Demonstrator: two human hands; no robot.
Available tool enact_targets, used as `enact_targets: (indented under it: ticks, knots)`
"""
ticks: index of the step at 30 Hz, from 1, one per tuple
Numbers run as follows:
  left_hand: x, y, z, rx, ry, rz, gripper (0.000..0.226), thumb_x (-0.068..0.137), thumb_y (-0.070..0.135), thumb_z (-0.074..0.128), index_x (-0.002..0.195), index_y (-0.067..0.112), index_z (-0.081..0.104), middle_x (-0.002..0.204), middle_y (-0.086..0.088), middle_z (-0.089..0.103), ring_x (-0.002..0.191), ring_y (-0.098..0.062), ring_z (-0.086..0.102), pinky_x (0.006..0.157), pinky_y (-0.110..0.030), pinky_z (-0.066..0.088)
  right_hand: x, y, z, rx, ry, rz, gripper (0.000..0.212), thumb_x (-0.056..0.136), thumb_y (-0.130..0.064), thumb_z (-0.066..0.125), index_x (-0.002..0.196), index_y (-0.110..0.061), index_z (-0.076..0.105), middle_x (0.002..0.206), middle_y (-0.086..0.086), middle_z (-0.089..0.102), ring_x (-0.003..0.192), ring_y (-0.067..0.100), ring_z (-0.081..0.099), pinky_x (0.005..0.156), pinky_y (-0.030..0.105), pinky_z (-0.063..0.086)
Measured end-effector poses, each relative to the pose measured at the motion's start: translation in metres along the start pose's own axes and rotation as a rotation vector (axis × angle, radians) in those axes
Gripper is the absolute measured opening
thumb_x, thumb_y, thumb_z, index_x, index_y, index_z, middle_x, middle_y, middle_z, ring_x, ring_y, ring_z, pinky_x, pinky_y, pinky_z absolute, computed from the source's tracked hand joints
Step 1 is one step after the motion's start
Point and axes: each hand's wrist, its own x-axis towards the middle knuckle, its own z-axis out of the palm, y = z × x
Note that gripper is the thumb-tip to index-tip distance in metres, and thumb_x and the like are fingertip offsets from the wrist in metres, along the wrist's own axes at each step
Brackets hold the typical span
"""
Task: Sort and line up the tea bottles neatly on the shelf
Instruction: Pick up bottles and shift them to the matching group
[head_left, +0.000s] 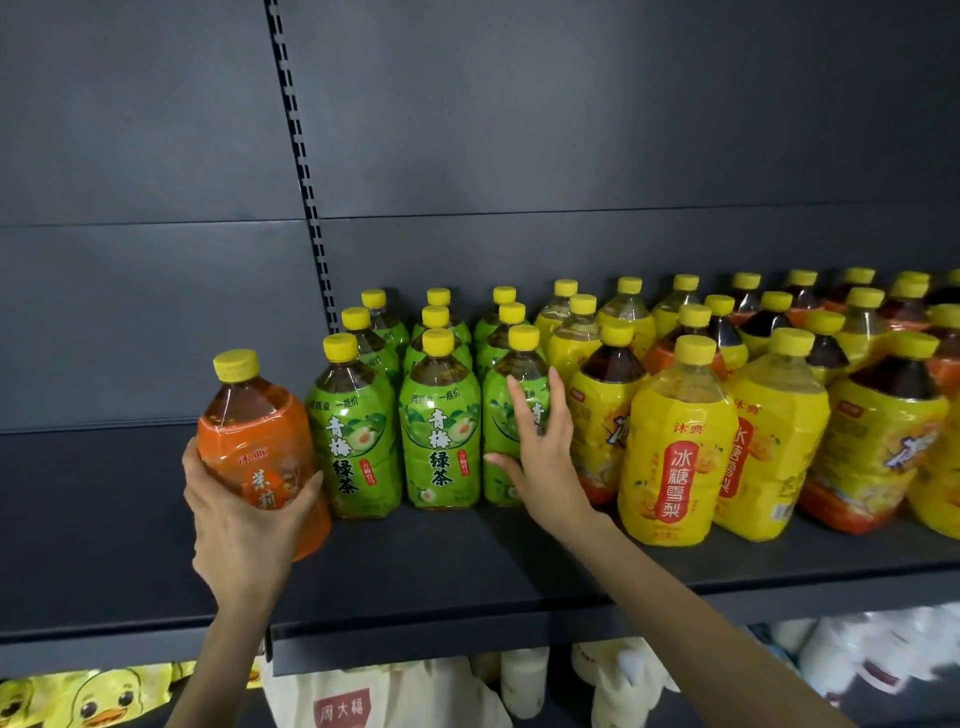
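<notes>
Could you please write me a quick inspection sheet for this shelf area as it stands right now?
Surface: dark shelf, with bottles from the middle to the right edge.
Job's things: orange tea bottle, tilted, beside the leftmost green one; green tea bottles upright in three tidy columns; yellow bottles on the right, labels turned unevenly, rows ragged.
Clutter: nothing seen.
Grips: left grip holds the orange tea bottle; right grip has straight fingers touching the front-right green bottle.
Cables: nothing seen.
Surroundings: dark back panel, slotted upright; duck-print packs and white bag below.
</notes>
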Motion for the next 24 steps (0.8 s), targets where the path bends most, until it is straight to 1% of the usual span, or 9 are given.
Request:
enact_targets:
  ticks: [3,5,7,10,13,16,18,21,24]
  knots:
    - [-0.008,0.004,-0.006,-0.013,-0.035,-0.002,0.109,0.064,0.036,0.084,0.146,0.025,0.011,0.145,-0.015,0.033,0.121,-0.048,0.044,0.092,-0.068,0.036,-0.001,-0.003,-0.004,-0.006,-0.014,0.022,0.089,0.084,-0.037,0.065,0.148,-0.037,0.003,0.155,0.007,-0.016,0.141,0.044,0.015,0.109,0.049,0.026]
    - [-0.014,0.007,-0.010,-0.027,-0.067,0.001,0.110,0.063,0.035,0.084,0.145,0.025,0.012,0.145,-0.014,0.034,0.121,-0.048,0.044,0.092,-0.067,0.036,-0.006,-0.007,-0.015,0.053,-0.084,0.050,0.087,0.090,-0.034,0.061,0.149,-0.039,-0.002,0.153,-0.002,-0.030,0.145,0.035,0.002,0.113,0.045,0.022]
    - [-0.022,0.010,-0.014,-0.052,-0.101,-0.001,0.110,0.062,0.035,0.085,0.144,0.028,0.012,0.144,-0.012,0.035,0.120,-0.046,0.046,0.091,-0.066,0.037,-0.020,-0.012,-0.030,0.132,-0.126,0.036,0.074,0.094,-0.030,0.056,0.150,-0.037,0.009,0.152,-0.009,-0.030,0.147,0.023,-0.007,0.117,0.042,0.018]
    - [-0.033,0.016,-0.015,-0.093,-0.153,-0.003,0.111,0.060,0.035,0.086,0.142,0.033,0.011,0.143,-0.008,0.037,0.119,-0.044,0.047,0.092,-0.064,0.037,-0.051,-0.017,-0.057,0.129,0.024,-0.071,0.049,0.092,-0.016,0.059,0.138,-0.024,0.045,0.158,-0.003,0.006,0.147,0.018,0.007,0.114,0.047,0.029]
    - [-0.045,0.024,-0.011,-0.131,-0.192,-0.003,0.112,0.058,0.036,0.087,0.140,0.038,0.010,0.142,-0.007,0.039,0.118,-0.043,0.048,0.094,-0.062,0.037,-0.066,-0.013,-0.081,0.044,0.255,-0.121,0.040,0.089,-0.010,0.060,0.127,-0.019,0.054,0.148,0.005,0.029,0.141,0.024,0.024,0.105,0.054,0.036]
    - [-0.057,0.035,-0.004,-0.154,-0.224,0.010,0.113,0.058,0.036,0.087,0.140,0.040,0.009,0.142,-0.004,0.038,0.120,-0.040,0.047,0.094,-0.060,0.037,-0.063,0.003,-0.101,-0.048,0.409,-0.007,0.051,0.085,-0.014,0.065,0.131,-0.020,0.045,0.143,0.008,0.029,0.135,0.026,0.029,0.106,0.051,0.034]
    - [-0.065,0.042,0.002,-0.162,-0.246,0.014,0.114,0.058,0.037,0.087,0.141,0.040,0.009,0.144,-0.003,0.037,0.121,-0.039,0.046,0.094,-0.059,0.037,-0.060,0.018,-0.111,-0.027,0.462,0.120,0.062,0.085,-0.024,0.066,0.138,-0.019,0.034,0.146,0.008,0.022,0.135,0.024,0.025,0.108,0.043,0.031]
    - [-0.076,0.053,0.012,-0.158,-0.285,0.038,0.116,0.058,0.041,0.086,0.142,0.039,0.006,0.145,-0.003,0.036,0.122,-0.039,0.046,0.093,-0.058,0.038,-0.056,0.035,-0.115,0.066,0.419,0.244,0.082,0.084,-0.037,0.068,0.145,-0.026,0.015,0.149,0.014,0.016,0.138,0.017,0.017,0.110,0.037,0.024]
    - [-0.083,0.063,0.024,-0.139,-0.326,0.076,0.116,0.059,0.044,0.084,0.143,0.039,0.004,0.147,-0.004,0.033,0.123,-0.038,0.045,0.093,-0.059,0.039,-0.052,0.045,-0.110,0.107,0.361,0.331,0.099,0.077,-0.046,0.069,0.149,-0.019,0.007,0.152,0.016,0.016,0.140,0.014,0.012,0.109,0.035,0.022]
